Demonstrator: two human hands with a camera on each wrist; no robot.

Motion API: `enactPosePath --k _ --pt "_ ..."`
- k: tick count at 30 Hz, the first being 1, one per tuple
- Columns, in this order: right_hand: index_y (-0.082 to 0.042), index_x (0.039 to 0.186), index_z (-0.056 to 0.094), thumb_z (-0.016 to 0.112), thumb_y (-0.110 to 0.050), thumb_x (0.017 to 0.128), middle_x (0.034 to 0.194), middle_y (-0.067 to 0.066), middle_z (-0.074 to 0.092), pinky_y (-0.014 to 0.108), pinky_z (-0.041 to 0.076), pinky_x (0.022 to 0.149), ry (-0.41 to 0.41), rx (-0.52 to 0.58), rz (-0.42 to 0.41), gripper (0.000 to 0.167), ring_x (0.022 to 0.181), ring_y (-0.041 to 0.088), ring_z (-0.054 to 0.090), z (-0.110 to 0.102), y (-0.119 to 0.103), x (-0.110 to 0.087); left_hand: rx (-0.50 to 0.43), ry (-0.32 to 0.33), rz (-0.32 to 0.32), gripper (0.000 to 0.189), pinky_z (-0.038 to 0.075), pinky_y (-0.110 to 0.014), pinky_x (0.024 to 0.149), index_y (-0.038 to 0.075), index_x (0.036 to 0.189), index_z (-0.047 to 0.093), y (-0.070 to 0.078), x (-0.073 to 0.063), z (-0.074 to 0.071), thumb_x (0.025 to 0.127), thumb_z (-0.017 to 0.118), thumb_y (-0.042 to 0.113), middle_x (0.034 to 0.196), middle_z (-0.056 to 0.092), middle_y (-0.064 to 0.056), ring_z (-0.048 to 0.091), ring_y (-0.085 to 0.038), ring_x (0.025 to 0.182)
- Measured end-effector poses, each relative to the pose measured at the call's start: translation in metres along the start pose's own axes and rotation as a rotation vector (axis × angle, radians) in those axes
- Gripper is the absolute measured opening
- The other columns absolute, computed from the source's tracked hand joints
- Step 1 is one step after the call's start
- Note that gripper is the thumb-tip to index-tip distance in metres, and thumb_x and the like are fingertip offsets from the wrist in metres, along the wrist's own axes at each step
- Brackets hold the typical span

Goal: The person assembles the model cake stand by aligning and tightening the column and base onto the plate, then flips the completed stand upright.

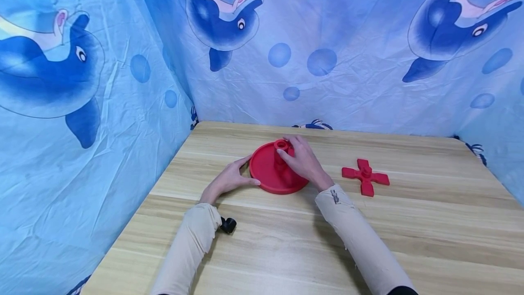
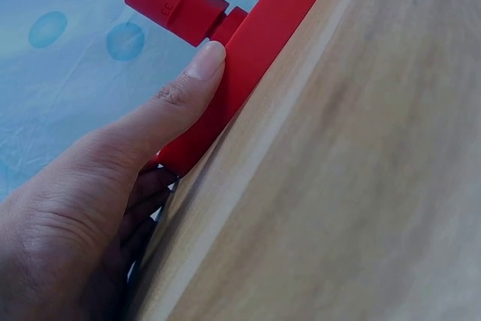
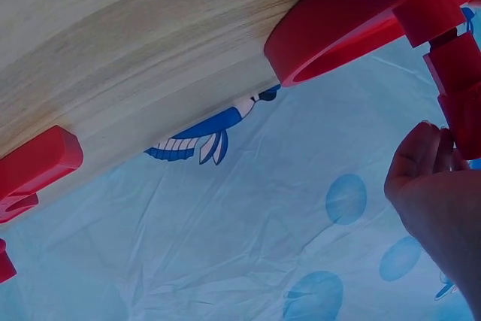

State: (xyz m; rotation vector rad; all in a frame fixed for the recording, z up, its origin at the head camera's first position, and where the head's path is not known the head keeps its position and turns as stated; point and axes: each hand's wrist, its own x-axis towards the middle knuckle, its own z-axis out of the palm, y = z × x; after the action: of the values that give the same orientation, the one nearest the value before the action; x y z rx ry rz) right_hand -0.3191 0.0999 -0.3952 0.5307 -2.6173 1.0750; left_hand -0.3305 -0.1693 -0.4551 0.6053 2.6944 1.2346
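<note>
A round red dish (image 1: 264, 172) with a raised rim lies on the table. My left hand (image 1: 230, 179) grips its left edge, the thumb on the near side of the rim and the fingers round the outer side. From the dish's middle rises a red hollow tube (image 1: 280, 155), its open end up. My right hand (image 1: 304, 162) holds this tube near the top between thumb and fingers. In the left wrist view, the tube (image 2: 176, 4) bears small raised marks and meets a short collar at the dish. The right wrist view shows a narrow dark groove below the tube (image 3: 457, 99).
A red four-armed cross piece (image 1: 366, 176) with a short centre peg lies to the right of the dish. The wood-grain table (image 1: 278, 245) meets blue dolphin-print cloth (image 1: 303, 81) at the back and sides. A small black device (image 1: 228, 225) sits at the left wrist.
</note>
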Motion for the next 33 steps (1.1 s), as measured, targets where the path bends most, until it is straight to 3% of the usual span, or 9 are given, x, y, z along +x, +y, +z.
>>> enactPosePath --k 5,12,24,33 --pt "-0.002 0.147 0.054 0.072 -0.025 0.098 0.137 0.019 0.054 0.052 0.052 0.101 0.004 -0.016 -0.005 0.057 0.127 0.035 0.05 -0.0001 0.0011 0.001 0.014 0.003 0.007 0.106 0.029 -0.053 0.12 0.016 0.163 0.036 -0.0011 0.0009 0.0001 0.079 0.087 0.056 0.161 0.041 -0.008 0.032 -0.029 0.15" --pt "0.003 0.145 0.054 0.072 -0.017 0.098 0.133 0.019 0.058 0.047 0.054 0.099 -0.004 0.0 -0.06 0.054 0.122 0.033 0.054 0.0012 0.0033 0.0022 0.016 0.002 -0.004 0.106 0.031 -0.053 0.119 0.017 0.163 0.036 -0.001 0.0009 0.0002 0.078 0.087 0.057 0.161 0.041 -0.007 0.033 -0.029 0.15" --pt "0.003 0.147 0.053 0.07 -0.018 0.1 0.136 0.02 0.057 0.048 0.054 0.1 0.014 -0.002 -0.059 0.054 0.125 0.033 0.053 0.003 0.0029 0.0015 0.014 0.003 -0.013 0.108 0.032 -0.052 0.119 0.018 0.163 0.036 -0.0004 0.0007 0.0001 0.077 0.086 0.06 0.161 0.042 -0.004 0.034 -0.027 0.149" --pt "-0.001 0.147 0.053 0.074 -0.022 0.097 0.138 0.017 0.055 0.05 0.054 0.099 -0.001 0.01 -0.015 0.058 0.129 0.033 0.05 0.0028 0.005 0.0014 0.016 0.002 0.0 0.108 0.032 -0.054 0.119 0.017 0.163 0.036 -0.0002 -0.0003 0.0 0.078 0.086 0.059 0.161 0.042 -0.007 0.034 -0.029 0.149"
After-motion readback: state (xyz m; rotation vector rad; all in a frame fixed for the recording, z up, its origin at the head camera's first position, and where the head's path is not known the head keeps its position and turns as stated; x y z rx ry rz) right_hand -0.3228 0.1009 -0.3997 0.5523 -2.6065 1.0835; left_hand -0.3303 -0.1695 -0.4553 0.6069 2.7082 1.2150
